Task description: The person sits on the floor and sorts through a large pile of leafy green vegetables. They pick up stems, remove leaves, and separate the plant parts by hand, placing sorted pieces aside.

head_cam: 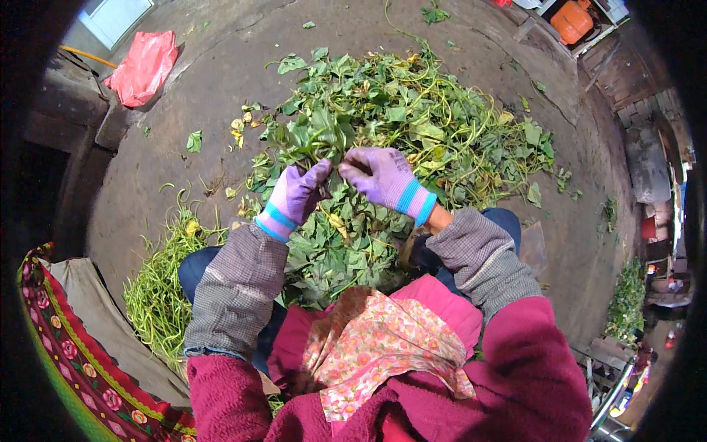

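Observation:
My left hand (301, 190), in a purple glove with a striped cuff, grips a bunch of green leafy stems (320, 132). Close on its right, my right hand (381, 174), gloved alike, has its thumb and fingertips together at the bunch's edge; whether a stem is between them cannot be told. Beyond both hands spreads a large heap of leafy vines (442, 127) with some yellowed leaves. More cut leaves (348, 248) lie between my knees, below the hands. Beside my left knee is a pile of thin green stems (160, 293) without leaves.
A red plastic bag (144, 69) lies at the upper left, near a ledge. An orange gas cylinder (571, 22) stands at the upper right. Flowered cloth (83, 364) is at the lower left. More greenery (628, 304) lies at the right. Loose leaves dot the concrete floor (221, 99).

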The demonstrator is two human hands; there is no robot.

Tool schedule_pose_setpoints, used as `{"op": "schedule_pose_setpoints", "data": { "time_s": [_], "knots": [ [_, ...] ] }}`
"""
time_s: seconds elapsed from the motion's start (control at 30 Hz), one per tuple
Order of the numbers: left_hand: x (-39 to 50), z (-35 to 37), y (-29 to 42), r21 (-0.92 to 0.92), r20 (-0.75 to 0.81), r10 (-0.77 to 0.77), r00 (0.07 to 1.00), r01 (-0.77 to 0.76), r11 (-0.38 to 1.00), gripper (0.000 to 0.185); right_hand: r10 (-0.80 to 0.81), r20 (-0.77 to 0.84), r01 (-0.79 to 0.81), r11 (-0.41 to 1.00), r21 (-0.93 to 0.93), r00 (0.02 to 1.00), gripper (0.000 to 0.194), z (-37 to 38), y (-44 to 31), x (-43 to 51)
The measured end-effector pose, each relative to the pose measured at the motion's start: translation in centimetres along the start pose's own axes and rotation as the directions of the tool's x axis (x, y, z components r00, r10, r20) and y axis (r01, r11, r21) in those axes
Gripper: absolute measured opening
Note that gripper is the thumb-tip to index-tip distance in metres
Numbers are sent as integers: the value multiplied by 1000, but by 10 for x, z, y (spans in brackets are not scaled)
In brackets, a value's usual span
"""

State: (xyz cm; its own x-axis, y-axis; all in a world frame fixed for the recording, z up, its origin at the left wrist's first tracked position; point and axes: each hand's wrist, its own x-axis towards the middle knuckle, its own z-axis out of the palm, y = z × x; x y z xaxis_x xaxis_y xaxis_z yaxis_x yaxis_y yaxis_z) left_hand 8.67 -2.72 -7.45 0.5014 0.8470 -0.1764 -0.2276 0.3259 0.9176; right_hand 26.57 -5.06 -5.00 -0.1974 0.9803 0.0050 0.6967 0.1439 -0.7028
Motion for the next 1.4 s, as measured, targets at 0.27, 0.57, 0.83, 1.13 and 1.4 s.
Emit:
{"op": "schedule_pose_setpoints", "data": {
  "time_s": [0.27,0.57,0.83,1.13,1.4],
  "knots": [
    [0,20,-28,-70,-101,-25,995,18,997,18,368,-283,-175,829,531,886,17,20,41,19],
    [24,-38,-7,-513,-523,-203,828,-116,850,9,409,-79,-150,499,854,909,18,-18,30,18],
    [29,-41,-37,-503,-454,-501,737,252,827,6,197,-137,3,560,829,971,23,-19,29,20],
    [38,-55,-66,-186,-606,-309,733,246,951,29,-334,-354,430,871,239,874,15,-3,4,-6],
    [37,-68,-91,-233,-434,-498,751,440,867,12,-639,-94,629,769,-118,763,29,23,3,-29]
  ]
}}
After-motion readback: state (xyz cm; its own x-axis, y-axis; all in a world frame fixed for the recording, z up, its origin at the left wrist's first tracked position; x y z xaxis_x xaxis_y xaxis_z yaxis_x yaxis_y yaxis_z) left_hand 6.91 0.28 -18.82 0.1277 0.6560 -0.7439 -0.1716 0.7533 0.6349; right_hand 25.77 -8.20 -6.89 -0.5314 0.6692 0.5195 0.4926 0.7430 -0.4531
